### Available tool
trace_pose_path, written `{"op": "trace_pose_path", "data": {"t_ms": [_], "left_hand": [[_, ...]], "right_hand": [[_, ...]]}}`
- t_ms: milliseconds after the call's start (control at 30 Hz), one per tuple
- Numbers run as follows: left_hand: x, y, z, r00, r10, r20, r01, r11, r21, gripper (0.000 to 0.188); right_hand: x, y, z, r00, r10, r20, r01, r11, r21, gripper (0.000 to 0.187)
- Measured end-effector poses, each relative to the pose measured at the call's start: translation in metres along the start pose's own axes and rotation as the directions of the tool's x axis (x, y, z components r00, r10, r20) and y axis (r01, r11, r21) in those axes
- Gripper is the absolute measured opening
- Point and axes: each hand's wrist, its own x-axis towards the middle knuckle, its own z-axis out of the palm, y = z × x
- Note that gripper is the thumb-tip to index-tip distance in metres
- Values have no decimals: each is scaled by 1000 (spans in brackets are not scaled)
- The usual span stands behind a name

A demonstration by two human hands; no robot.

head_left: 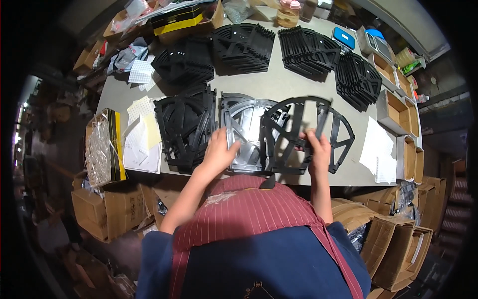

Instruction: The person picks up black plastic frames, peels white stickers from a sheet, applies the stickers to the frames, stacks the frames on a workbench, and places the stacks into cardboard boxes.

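Note:
In my right hand (318, 147) is a black fan-shaped plastic frame (284, 112), tilted above the table, with the fingers closed on one of its bars. Another black frame (342, 142) shows just to the right of that hand. A shiny grey fan-shaped piece (241, 134) lies in front of me, partly covered by the held frame. My left hand (220, 151) rests against its left edge, fingers stretched and thumb apart. To the left of this hand sits a stack of black frames (184, 129).
Several stacks of black frames (244, 47) stand in an arc across the back of the table (294, 84). Small cardboard trays (398, 110) line the right edge. White papers (376, 149) and label sheets (142, 129) lie at both sides. Cardboard boxes (393, 249) stand below the table.

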Motion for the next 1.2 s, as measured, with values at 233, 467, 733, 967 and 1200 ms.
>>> {"op": "trace_pose_path", "data": {"t_ms": [233,467,733,967,1200], "left_hand": [[1,-1,20,957,-202,210,165,969,184,103],[28,-15,26,917,-277,288,379,829,-411,110],[9,10,44,790,-213,575,608,146,-781,33],[12,32,-27,914,-368,169,281,275,-919,33],[-5,38,-127,852,-342,-398,-194,499,-844,50]], "right_hand": [[-3,46,-12,973,221,69,-232,941,247,42],[-13,103,7,946,312,87,-322,876,359,40],[-14,83,-26,972,232,42,-236,946,222,33],[-23,15,12,958,107,265,-174,954,243,35],[8,19,45,996,-30,82,-1,935,354,21]]}}
